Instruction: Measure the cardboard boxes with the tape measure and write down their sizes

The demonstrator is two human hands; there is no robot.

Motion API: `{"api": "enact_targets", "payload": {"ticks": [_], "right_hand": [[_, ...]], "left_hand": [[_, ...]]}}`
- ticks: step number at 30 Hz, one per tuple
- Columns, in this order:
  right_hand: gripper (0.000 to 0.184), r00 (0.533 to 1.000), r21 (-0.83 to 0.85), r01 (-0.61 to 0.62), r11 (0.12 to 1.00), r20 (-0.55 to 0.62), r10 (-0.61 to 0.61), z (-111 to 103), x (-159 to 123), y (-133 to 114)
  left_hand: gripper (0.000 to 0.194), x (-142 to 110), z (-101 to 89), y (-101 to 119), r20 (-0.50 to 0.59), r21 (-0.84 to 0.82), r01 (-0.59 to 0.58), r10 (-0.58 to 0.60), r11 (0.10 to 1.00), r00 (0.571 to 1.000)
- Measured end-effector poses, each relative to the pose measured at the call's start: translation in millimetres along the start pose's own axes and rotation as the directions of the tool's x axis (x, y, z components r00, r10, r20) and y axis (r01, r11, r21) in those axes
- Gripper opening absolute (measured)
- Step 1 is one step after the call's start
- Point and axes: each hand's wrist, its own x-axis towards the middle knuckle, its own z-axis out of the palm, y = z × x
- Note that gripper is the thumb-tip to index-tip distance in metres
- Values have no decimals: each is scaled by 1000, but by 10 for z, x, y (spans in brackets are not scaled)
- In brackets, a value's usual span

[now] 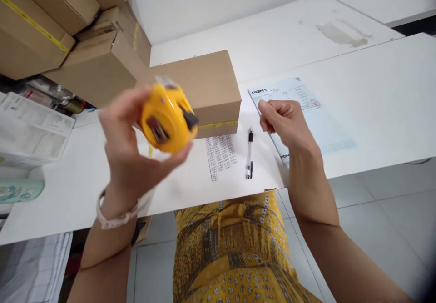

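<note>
My left hand is raised above the table and wrapped round a yellow tape measure with a black button. The tape measure hangs in the air in front of a closed brown cardboard box, covering part of it. My right hand is curled into a loose fist over a light blue printed document, with nothing showing in its fingers. Between the hands, a clear pen with black ends lies on the table. Beside the pen is a sheet of small printed text, close to the box's front.
Large cardboard boxes are stacked at the back left. A white printed carton and a light green bottle stand at the left. The white table's front edge runs just before my body, and a wall rises behind.
</note>
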Motion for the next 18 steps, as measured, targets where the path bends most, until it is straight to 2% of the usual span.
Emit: {"api": "enact_targets", "payload": {"ticks": [1, 2, 3, 5, 7, 10, 11, 13, 15, 17, 18], "right_hand": [[60, 998, -138, -47, 989, -37, 43, -33, -19, 13], [58, 996, -277, -87, 957, -55, 74, -41, -50, 35], [57, 993, -409, -114, 905, -62, 97, -24, -91, 63], [51, 990, -625, -134, 769, -55, 128, 62, -195, 132], [42, 985, -755, -129, 643, -25, 168, 177, -300, 196], [21, 976, -818, -72, 571, 60, 208, 295, -407, 248], [16, 975, -815, -53, 577, 83, 207, 304, -429, 250], [21, 976, -769, -52, 637, 98, 197, 266, -477, 234], [25, 977, -615, -114, 780, 73, 201, 165, -566, 197], [25, 972, -321, -201, 926, 47, 228, 24, -718, 153], [26, 969, -147, -230, 962, 53, 240, -50, -816, 134]], "left_hand": [[87, 117, 7, -101, -69, -25, -54, 52, 998, 996], [89, 227, 25, -207, -72, -29, -116, 114, 993, 991], [91, 323, 54, -314, -47, -17, -120, 119, 993, 992], [84, 460, 136, -523, 12, 21, 21, -22, 1000, 1000], [79, 521, 238, -724, 74, 45, 156, -159, 987, 984], [76, 517, 383, -981, 153, 32, 202, -205, 979, 967], [74, 499, 418, -1030, 156, 35, 192, -195, 981, 968], [69, 435, 460, -1024, 94, 81, 111, -119, 990, 989], [62, 312, 478, -874, -16, 148, -68, 72, 987, 997], [52, 115, 515, -637, -60, 127, -302, 311, 945, 949], [45, -7, 554, -518, -32, 41, -399, 400, 916, 916]]}}
